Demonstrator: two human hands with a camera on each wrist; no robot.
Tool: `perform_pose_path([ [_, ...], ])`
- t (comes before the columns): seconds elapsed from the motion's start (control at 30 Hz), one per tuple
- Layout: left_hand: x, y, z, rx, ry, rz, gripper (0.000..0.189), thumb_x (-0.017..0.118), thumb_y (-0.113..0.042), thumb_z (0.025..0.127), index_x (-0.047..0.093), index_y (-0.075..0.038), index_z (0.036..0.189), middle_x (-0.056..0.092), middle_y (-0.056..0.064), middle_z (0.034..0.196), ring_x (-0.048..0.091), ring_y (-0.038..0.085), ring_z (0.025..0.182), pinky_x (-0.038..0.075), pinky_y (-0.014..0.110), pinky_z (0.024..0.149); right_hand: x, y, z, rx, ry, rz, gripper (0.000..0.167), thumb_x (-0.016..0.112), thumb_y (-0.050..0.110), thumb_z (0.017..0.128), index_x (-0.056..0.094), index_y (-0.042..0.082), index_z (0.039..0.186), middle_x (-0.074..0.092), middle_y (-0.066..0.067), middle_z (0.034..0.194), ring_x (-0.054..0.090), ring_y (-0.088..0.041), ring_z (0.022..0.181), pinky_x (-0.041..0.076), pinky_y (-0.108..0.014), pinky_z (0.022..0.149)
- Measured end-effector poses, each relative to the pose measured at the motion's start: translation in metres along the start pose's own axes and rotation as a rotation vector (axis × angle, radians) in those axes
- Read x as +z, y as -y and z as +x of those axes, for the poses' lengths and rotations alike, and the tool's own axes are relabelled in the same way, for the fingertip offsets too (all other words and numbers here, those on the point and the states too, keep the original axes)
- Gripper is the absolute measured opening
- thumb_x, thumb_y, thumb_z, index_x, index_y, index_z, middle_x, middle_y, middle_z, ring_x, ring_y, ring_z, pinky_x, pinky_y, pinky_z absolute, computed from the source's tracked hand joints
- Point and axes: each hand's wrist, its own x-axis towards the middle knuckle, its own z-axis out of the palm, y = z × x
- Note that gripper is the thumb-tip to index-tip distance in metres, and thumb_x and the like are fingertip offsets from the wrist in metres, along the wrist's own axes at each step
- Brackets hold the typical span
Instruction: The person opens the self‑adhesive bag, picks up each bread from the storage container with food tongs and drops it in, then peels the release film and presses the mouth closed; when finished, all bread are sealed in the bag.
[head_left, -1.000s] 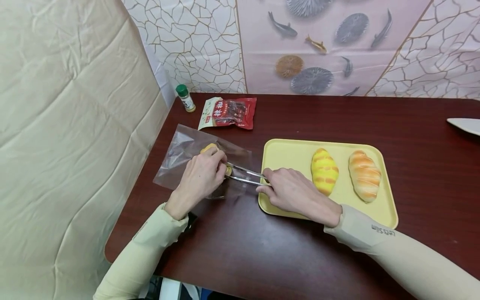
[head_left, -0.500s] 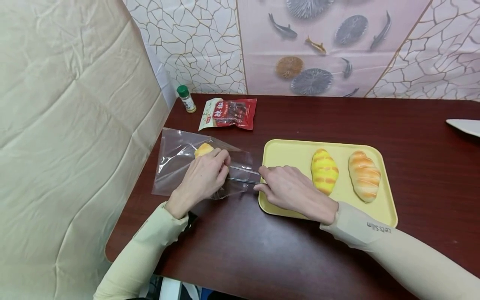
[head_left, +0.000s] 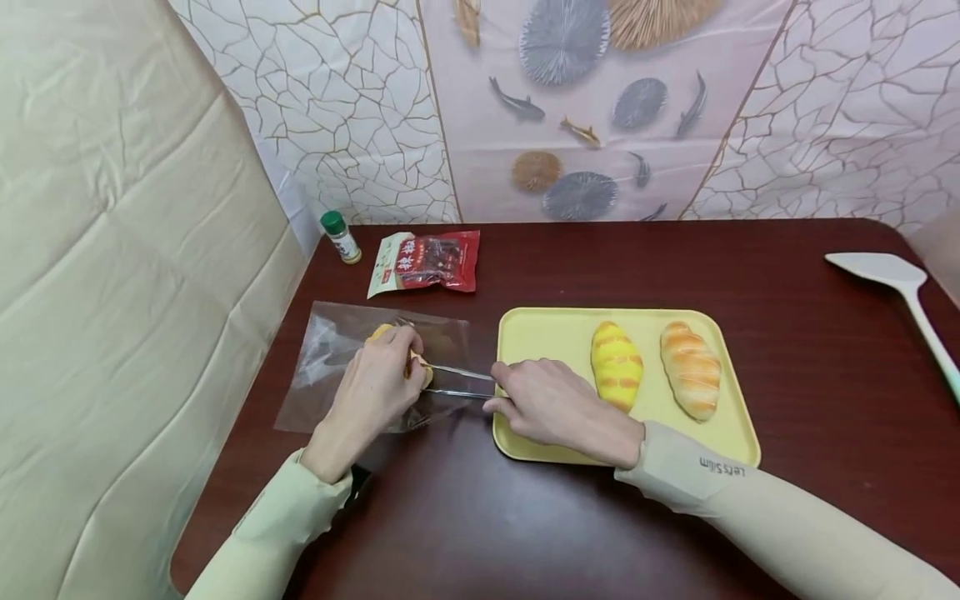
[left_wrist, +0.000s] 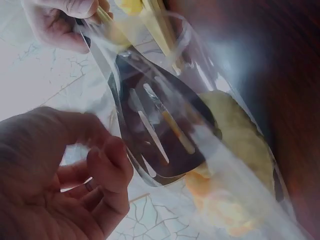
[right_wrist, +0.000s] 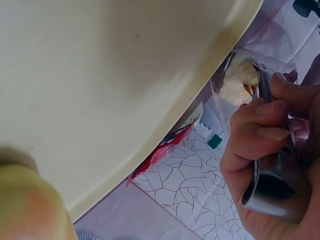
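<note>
Bread (left_wrist: pixel 240 130) lies in a clear plastic bag (head_left: pixel 315 375) on the counter (head_left: pixel 480 533), to the left of the yellow tray (head_left: pixel 525 333) and about level with the far half of its left edge. The left hand (head_left: pixel 378 367) is much the nearer: it lies over the bag, fingers curled, seeming to pinch the plastic. Bread shows only past its knuckles and past its fingertips, on the side toward the tray. Those two patches line up on a slant aimed at the tray's near left corner, so the long axis probably runs that way; with the middle covered, one piece or more cannot be told.

The right hand (head_left: pixel 558 408) sits over the tray's left edge, gripping the metal tongs (left_wrist: pixel 175 110), whose arms stand moderately apart. They point away from the tray, roughly parallel to its near edge, into the bag. From this hand, then, the bread lies at the tongs' far end, and they seem to meet its slant at an angle, not end-on. The slotted head overlaps the bread in the left wrist view; whether it clamps it cannot be told.

On the tray, a yellow roll (head_left: pixel 617 362) near the middle and a paler roll (head_left: pixel 692 371) farther right both run roughly from far edge to near, across the tongs' line.
</note>
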Motion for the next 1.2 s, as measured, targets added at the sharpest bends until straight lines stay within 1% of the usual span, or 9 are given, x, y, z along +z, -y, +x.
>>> perform_pose_path([
  [0.13, 0.000, 0.000, 0.000, -0.053, 0.027, -0.026, 0.043, 0.065, -0.001, 0.090, 0.056, -0.002, 0.132, 0.065, 0.013, 0.081, 0.058, 0.027, 0.060, 0.049, 0.041, 0.054, 0.000, 0.001, 0.000, 0.007, 0.009, -0.005, 0.032, 0.077, 0.037, 0.101, 0.059, 0.013, 0.089, 0.048, 0.006, 0.060, 0.048, -0.013, 0.055, 0.046, -0.034, 0.058],
  [0.23, 0.000, 0.000, 0.001, -0.082, 0.008, -0.001, 0.054, 0.064, -0.003, 0.090, 0.053, -0.002, 0.144, 0.067, 0.016, 0.080, 0.057, 0.029, 0.056, 0.047, 0.042, 0.050, -0.001, 0.000, 0.000, 0.006, 0.007, -0.009, 0.032, 0.077, 0.036, 0.101, 0.059, 0.014, 0.088, 0.048, 0.006, 0.060, 0.047, -0.014, 0.055, 0.045, -0.034, 0.057],
  [0.4, 0.003, 0.000, 0.001, -0.092, -0.055, 0.064, 0.027, 0.065, -0.008, 0.098, 0.069, -0.002, 0.124, 0.080, 0.018, 0.098, 0.069, 0.043, 0.064, 0.055, 0.056, 0.055, 0.000, -0.001, 0.000, 0.004, -0.004, -0.010, 0.032, 0.078, 0.036, 0.100, 0.059, 0.014, 0.087, 0.048, 0.006, 0.059, 0.047, -0.014, 0.054, 0.045, -0.035, 0.055],
  [0.57, 0.002, 0.001, 0.000, -0.063, -0.085, 0.095, 0.011, 0.066, -0.010, 0.103, 0.073, -0.004, 0.110, 0.082, 0.015, 0.095, 0.074, 0.044, 0.070, 0.056, 0.058, 0.058, 0.002, -0.002, 0.001, -0.005, -0.013, -0.017, 0.032, 0.078, 0.036, 0.100, 0.059, 0.014, 0.087, 0.048, 0.006, 0.060, 0.047, -0.015, 0.054, 0.045, -0.036, 0.055],
  [0.9, 0.004, 0.003, -0.001, 0.006, -0.074, 0.033, 0.007, 0.066, -0.009, 0.105, 0.070, -0.003, 0.106, 0.079, 0.014, 0.093, 0.075, 0.039, 0.076, 0.058, 0.054, 0.061, 0.001, -0.001, 0.004, -0.028, -0.014, -0.014, 0.033, 0.078, 0.036, 0.100, 0.058, 0.014, 0.086, 0.048, 0.006, 0.060, 0.047, -0.015, 0.053, 0.046, -0.036, 0.055],
  [1.07, 0.014, 0.011, -0.001, 0.020, -0.086, 0.021, 0.012, 0.062, -0.013, 0.109, 0.071, -0.006, 0.107, 0.079, 0.011, 0.093, 0.075, 0.037, 0.080, 0.057, 0.056, 0.064, -0.001, 0.000, 0.005, -0.066, -0.007, -0.013, 0.035, 0.079, 0.037, 0.099, 0.056, 0.014, 0.085, 0.047, 0.006, 0.059, 0.045, -0.014, 0.051, 0.043, -0.034, 0.053],
  [1.13, 0.026, 0.023, -0.001, 0.025, -0.092, 0.024, 0.013, 0.060, -0.018, 0.110, 0.071, -0.011, 0.109, 0.080, 0.007, 0.094, 0.076, 0.034, 0.080, 0.055, 0.059, 0.063, -0.001, 0.000, 0.006, -0.075, -0.007, -0.013, 0.036, 0.079, 0.036, 0.099, 0.055, 0.014, 0.084, 0.047, 0.006, 0.059, 0.046, -0.015, 0.051, 0.043, -0.034, 0.053],
  [1.17, 0.018, 0.015, -0.002, 0.022, -0.080, 0.014, 0.010, 0.063, -0.015, 0.108, 0.071, -0.009, 0.108, 0.080, 0.008, 0.095, 0.076, 0.035, 0.082, 0.057, 0.057, 0.065, -0.001, 0.000, 0.006, -0.076, -0.007, -0.014, 0.036, 0.079, 0.036, 0.099, 0.055, 0.014, 0.084, 0.048, 0.006, 0.059, 0.046, -0.015, 0.051, 0.044, -0.035, 0.053],
  [1.2, 0.027, 0.026, -0.002, 0.028, -0.081, 0.006, 0.011, 0.062, -0.018, 0.109, 0.071, -0.011, 0.110, 0.080, 0.006, 0.095, 0.076, 0.032, 0.081, 0.057, 0.056, 0.065, -0.001, 0.000, 0.006, -0.075, -0.008, -0.013, 0.036, 0.079, 0.036, 0.099, 0.055, 0.014, 0.084, 0.048, 0.006, 0.059, 0.046, -0.015, 0.051, 0.044, -0.035, 0.053],
])
